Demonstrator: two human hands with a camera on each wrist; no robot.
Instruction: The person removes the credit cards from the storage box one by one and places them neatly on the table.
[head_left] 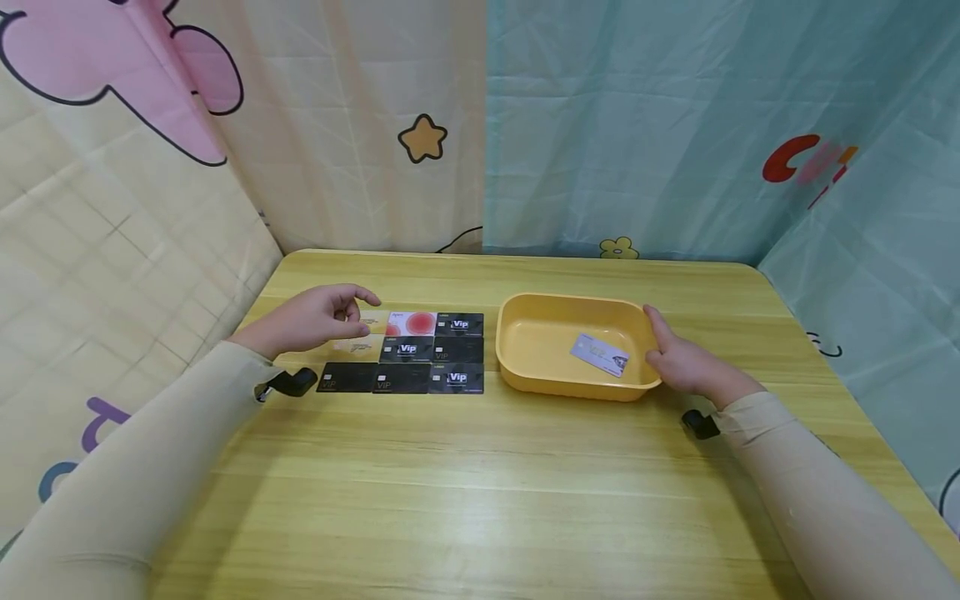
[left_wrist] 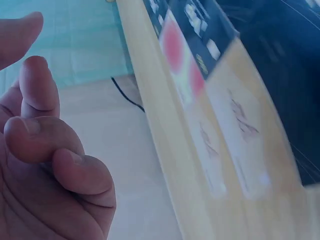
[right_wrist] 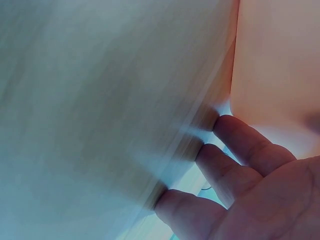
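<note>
My left hand (head_left: pixel 318 317) hovers over the left side of a block of cards, thumb apart from its bent fingers, holding nothing. Under and beside it lie two cream cards (left_wrist: pixel 243 112), partly covered in the head view. A red-and-white card (head_left: pixel 412 323) and several black VIP cards (head_left: pixel 401 378) lie edge to edge with them. At the right end of a yellow plastic basin (head_left: pixel 573 385), my right hand (head_left: pixel 686 362) holds the rim, thumb over the edge. Its other fingers (right_wrist: pixel 240 140) reach down outside the wall toward the table. One silvery card (head_left: pixel 600 355) lies inside the basin.
Everything stands on a light wood-grain table (head_left: pixel 480 475) with rounded far corners. Printed curtains (head_left: pixel 600 125) hang close behind it and at both sides. A black wrist camera (head_left: pixel 294 382) sticks out below the left hand, near the lowest row of cards.
</note>
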